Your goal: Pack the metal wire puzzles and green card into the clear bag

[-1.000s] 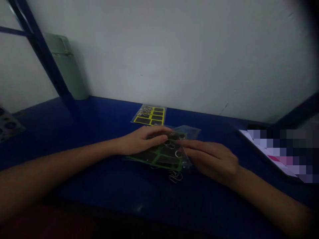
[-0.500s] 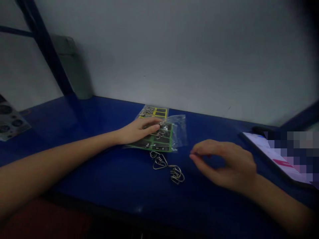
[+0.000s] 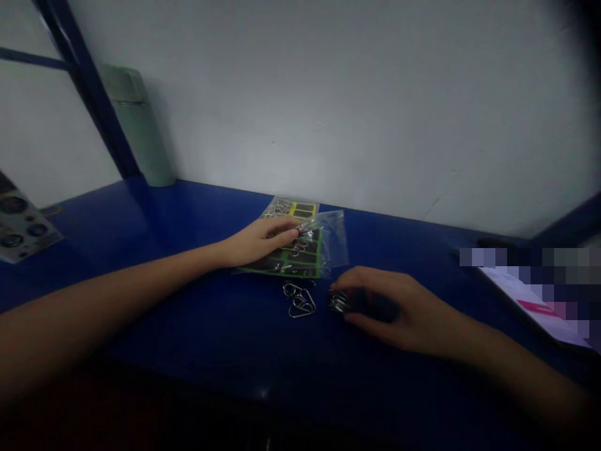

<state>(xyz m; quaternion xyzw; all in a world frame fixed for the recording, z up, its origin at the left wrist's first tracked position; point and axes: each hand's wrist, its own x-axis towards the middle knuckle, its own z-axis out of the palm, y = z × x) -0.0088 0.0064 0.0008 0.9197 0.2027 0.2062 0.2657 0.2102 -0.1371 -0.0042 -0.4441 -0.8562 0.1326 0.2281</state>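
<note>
My left hand [image 3: 258,243] lies over a clear plastic bag [image 3: 335,241], with its thumb and forefinger closed on the film near the bag's upper part. Inside the bag are a green-and-black grid card [image 3: 300,262] and some small bent metal wire pieces [image 3: 299,248]. The tips of the other fingers are hidden. My right hand [image 3: 399,307] grips a shiny metal wire puzzle [image 3: 338,300] between thumb and fingers, just in front of the bag's right side. A second wire puzzle [image 3: 299,300], made of linked loops, lies on the blue table left of it.
Behind the first bag lies another bag [image 3: 303,208] with a yellow-and-black card and metal pieces. A pale green bottle [image 3: 143,134] stands by the wall at the left. A lit screen device [image 3: 530,300] lies at the right. A box with round pictures [image 3: 23,222] is at far left.
My right hand has moved left and taken hold of the right-hand wire puzzle, which has shifted slightly away from me. My left hand stays on the bag.
</note>
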